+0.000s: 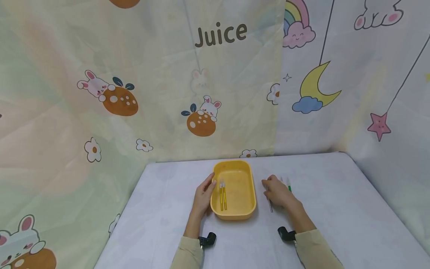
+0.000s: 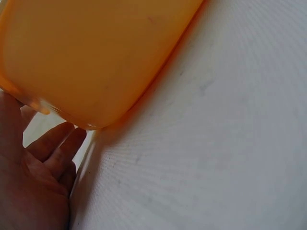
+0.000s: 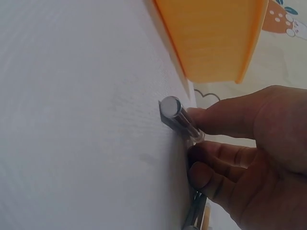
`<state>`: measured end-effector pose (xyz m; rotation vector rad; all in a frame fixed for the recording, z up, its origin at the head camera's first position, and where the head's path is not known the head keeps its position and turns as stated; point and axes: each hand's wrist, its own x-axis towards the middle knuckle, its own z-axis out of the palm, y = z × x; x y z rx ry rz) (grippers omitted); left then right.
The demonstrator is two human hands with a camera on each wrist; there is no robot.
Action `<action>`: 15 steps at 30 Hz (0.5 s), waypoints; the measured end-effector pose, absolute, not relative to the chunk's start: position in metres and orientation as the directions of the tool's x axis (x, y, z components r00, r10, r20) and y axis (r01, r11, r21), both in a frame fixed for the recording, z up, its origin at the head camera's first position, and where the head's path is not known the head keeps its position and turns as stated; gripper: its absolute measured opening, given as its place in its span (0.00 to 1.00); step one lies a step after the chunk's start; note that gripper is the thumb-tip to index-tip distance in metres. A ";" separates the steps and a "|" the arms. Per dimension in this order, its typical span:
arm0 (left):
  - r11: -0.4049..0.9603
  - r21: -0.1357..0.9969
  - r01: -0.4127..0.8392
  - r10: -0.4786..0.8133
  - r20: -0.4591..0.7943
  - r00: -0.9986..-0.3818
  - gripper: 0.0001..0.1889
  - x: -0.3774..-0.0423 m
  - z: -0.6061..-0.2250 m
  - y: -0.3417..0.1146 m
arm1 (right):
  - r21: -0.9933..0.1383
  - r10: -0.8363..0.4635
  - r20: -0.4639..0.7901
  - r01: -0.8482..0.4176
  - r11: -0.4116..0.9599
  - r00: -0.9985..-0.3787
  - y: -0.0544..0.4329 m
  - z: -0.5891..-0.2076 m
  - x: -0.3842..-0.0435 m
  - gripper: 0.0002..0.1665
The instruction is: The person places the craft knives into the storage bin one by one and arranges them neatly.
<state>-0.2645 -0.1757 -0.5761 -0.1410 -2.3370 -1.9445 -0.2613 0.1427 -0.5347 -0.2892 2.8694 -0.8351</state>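
A yellow plastic tray (image 1: 240,186) stands on the white-covered table, with two slim yellow sticks (image 1: 223,198) with pale tips, pens or brushes, lying along its left side. My left hand (image 1: 203,194) holds the tray's left rim; in the left wrist view its fingertips (image 2: 76,132) touch the outer wall. To the right of the tray, my right hand (image 1: 278,190) pinches a slim silver stick (image 3: 181,117) between thumb and fingers, low against the tabletop. Its far end is hidden by the hand. Just beyond that hand lies a green-handled stick (image 1: 289,187), partly covered.
Beneath my right hand in the right wrist view, another dark shiny stick (image 3: 195,213) shows beside something tan. A printed cloth wall (image 1: 161,93) rises behind the table (image 1: 329,201). Black wrist cameras (image 1: 207,239) are strapped to both wrists.
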 end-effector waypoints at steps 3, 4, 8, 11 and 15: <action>0.178 0.976 0.126 0.004 0.127 -0.992 0.24 -0.265 -0.576 -0.176 | -0.546 -0.207 -0.075 -0.134 0.827 -0.975 0.142 -0.535 -0.262 0.32; 0.179 0.976 0.123 0.002 0.124 -0.992 0.24 -0.265 -0.576 -0.176 | -0.551 -0.200 -0.073 -0.128 0.825 -0.977 0.143 -0.536 -0.263 0.32; 0.181 0.976 0.121 0.000 0.123 -0.992 0.24 -0.265 -0.577 -0.176 | -0.586 -0.171 -0.048 -0.110 0.803 -0.984 0.143 -0.535 -0.264 0.33; 0.181 0.975 0.127 -0.001 0.129 -0.992 0.24 -0.265 -0.576 -0.175 | -0.636 -0.142 -0.026 -0.093 0.766 -0.990 0.143 -0.533 -0.265 0.35; 0.186 0.974 0.130 -0.003 0.133 -0.991 0.24 -0.265 -0.575 -0.175 | -0.678 -0.119 -0.012 -0.080 0.731 -0.993 0.143 -0.531 -0.265 0.37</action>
